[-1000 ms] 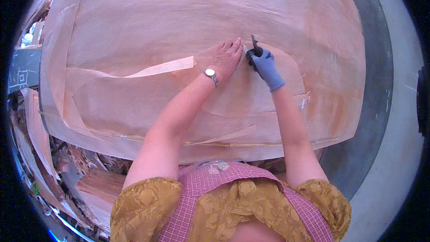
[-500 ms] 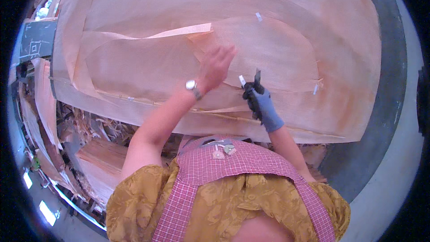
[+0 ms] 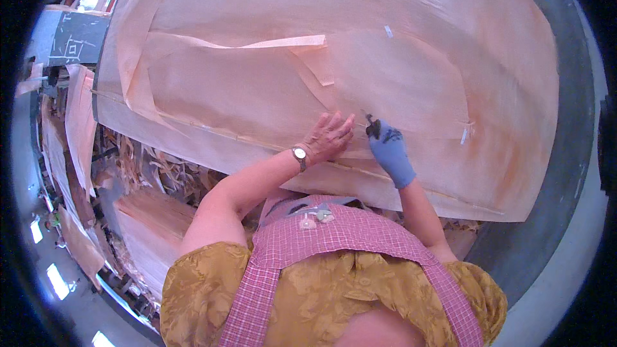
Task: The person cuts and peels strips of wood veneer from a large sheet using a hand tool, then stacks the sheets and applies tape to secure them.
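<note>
My left hand (image 3: pixel 329 138) is bare, with a watch on the wrist. It lies flat on a broad sheet of thin pinkish-tan wood veneer (image 3: pixel 398 77), fingers stretched and slightly apart. Just to its right, my right hand (image 3: pixel 389 154) wears a blue and black glove and is closed round a small dark knife (image 3: pixel 369 121). The knife points away from me, low over the veneer; its blade is mostly hidden. Beyond my left hand is a raised veneer flap (image 3: pixel 315 67) with a pale, lifted edge.
Small white tape pieces (image 3: pixel 388 31) stick to the veneer. A dark table border (image 3: pixel 572 90) curves along the right. At the left stand a dark board with chalk marks (image 3: pixel 74 42) and heaps of veneer scraps (image 3: pixel 160 170). A wood stack (image 3: pixel 151 225) lies at lower left.
My left hand has come down toward me and now rests flat on the veneer. My right hand has turned, and the knife points lower. The white piece beside its fingers no longer shows.
</note>
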`<state>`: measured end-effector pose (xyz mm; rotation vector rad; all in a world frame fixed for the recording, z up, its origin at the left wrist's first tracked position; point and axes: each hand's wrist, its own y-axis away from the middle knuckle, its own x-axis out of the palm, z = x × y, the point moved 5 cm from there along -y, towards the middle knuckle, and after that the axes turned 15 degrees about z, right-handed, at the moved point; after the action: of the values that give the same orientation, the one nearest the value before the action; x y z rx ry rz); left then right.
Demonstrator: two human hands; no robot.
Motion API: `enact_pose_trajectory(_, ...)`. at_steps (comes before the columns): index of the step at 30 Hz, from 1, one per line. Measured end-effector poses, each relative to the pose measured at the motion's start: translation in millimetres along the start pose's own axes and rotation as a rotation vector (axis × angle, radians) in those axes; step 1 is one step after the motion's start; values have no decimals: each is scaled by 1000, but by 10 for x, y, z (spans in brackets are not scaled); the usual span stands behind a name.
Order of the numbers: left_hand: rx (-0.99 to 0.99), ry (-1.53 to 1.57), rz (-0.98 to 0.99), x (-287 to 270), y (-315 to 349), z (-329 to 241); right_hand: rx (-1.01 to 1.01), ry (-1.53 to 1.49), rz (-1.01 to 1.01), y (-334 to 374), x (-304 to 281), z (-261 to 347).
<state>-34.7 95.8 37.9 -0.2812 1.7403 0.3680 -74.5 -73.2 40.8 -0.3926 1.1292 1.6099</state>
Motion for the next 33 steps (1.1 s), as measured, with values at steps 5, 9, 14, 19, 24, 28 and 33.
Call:
enact_pose_trajectory(5,-143,-118,-160,-77,-29,1040,9,-765,56,-86,-301,319)
enact_pose_trajectory(9,-445,-241,-460,-920,160,2219,78,-856,44,-365,-216,554)
enact_pose_trajectory(14,-875,96,55,-1031,373,3929,30,-839,66,-1073,-126,1347)
enact_pose_trajectory(19,-845,-164,-747,-1606,621,3877,-79,-658,58,-1843,36,1695)
enact_pose_trajectory(24,-345,477,-455,-644,535,2557,106,-308,93,-2215,137,1593)
enact_pose_trajectory(28,-287,385,-285,-365,455,2255,96,-445,124,-2201,47,1609)
enact_pose_trajectory(33,-269,188,-214,-265,414,2223,180,-715,293,-2002,-203,1674)
